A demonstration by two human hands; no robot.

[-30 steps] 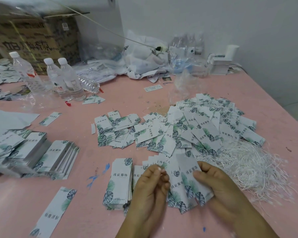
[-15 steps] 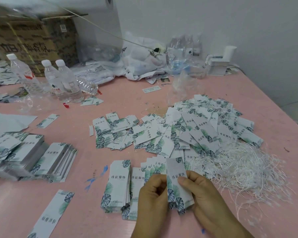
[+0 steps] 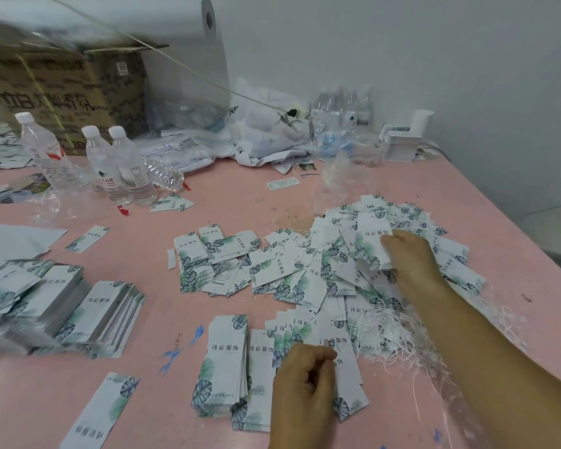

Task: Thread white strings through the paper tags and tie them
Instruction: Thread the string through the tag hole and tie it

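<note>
White paper tags with green leaf prints lie in a big loose heap (image 3: 305, 270) across the middle of the pink table (image 3: 227, 189). My right hand (image 3: 408, 257) reaches out over the far right of that heap, fingers closed on one tag (image 3: 371, 246). My left hand (image 3: 305, 384) rests near the front edge, pinching a fanned bunch of tags (image 3: 324, 338). A neat stack of tags (image 3: 224, 361) lies just left of it. A tangle of white strings (image 3: 399, 335) sits under my right forearm.
More tag stacks (image 3: 88, 312) sit at the left, and a single tag (image 3: 104, 406) lies at the front left. Three upright water bottles (image 3: 117, 163) and a cardboard box (image 3: 65, 95) stand at the back left. Plastic bags (image 3: 266, 137) and a white holder (image 3: 405, 140) line the wall.
My right hand has left the fanned bunch near the front and stretched away to the far heap, carrying a tag. The left hand stays on the bunch.
</note>
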